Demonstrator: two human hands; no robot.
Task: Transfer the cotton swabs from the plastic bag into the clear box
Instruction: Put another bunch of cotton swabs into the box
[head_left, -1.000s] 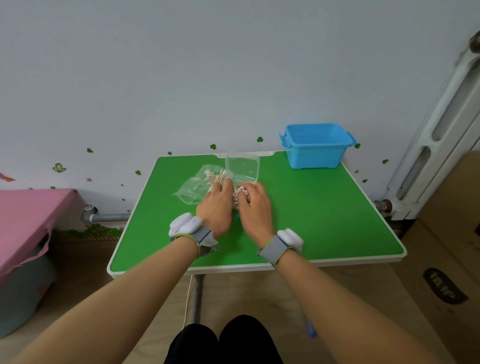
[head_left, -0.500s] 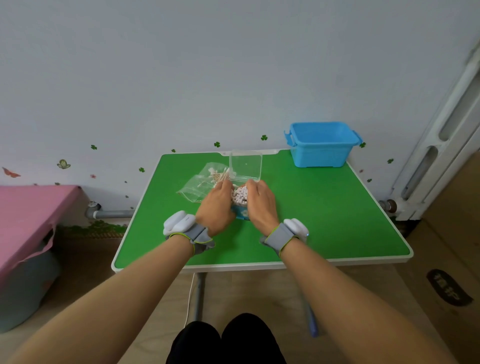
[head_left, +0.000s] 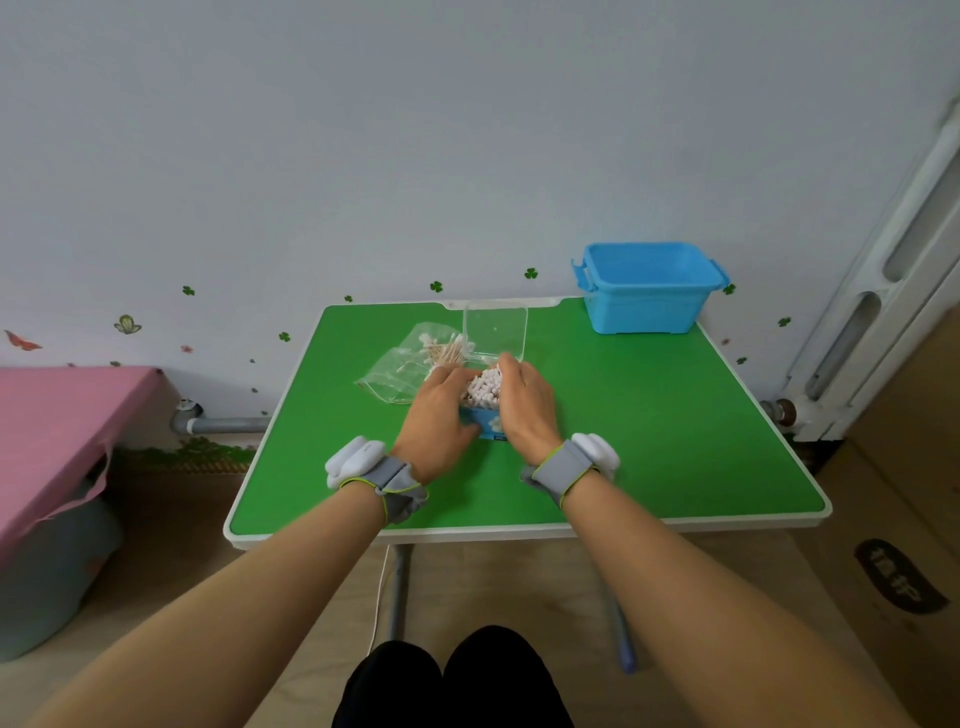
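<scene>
A clear box (head_left: 483, 421) with a blue label stands on the green table (head_left: 649, 441), packed with upright cotton swabs (head_left: 484, 387). Its clear lid (head_left: 496, 330) stands open behind it. My left hand (head_left: 436, 415) grips the box's left side and my right hand (head_left: 524, 408) grips its right side. A clear plastic bag (head_left: 400, 374) lies just left of the box, with more wooden-stemmed swabs (head_left: 444, 351) spilling from it.
A blue plastic bin (head_left: 649, 288) sits at the table's far right corner against the wall. A pink-covered surface (head_left: 57, 431) is to the left, a radiator pipe and a cardboard box (head_left: 904, 519) to the right.
Both hands slid from above the box to its two sides, exposing the swab heads. The view shifted slightly.
</scene>
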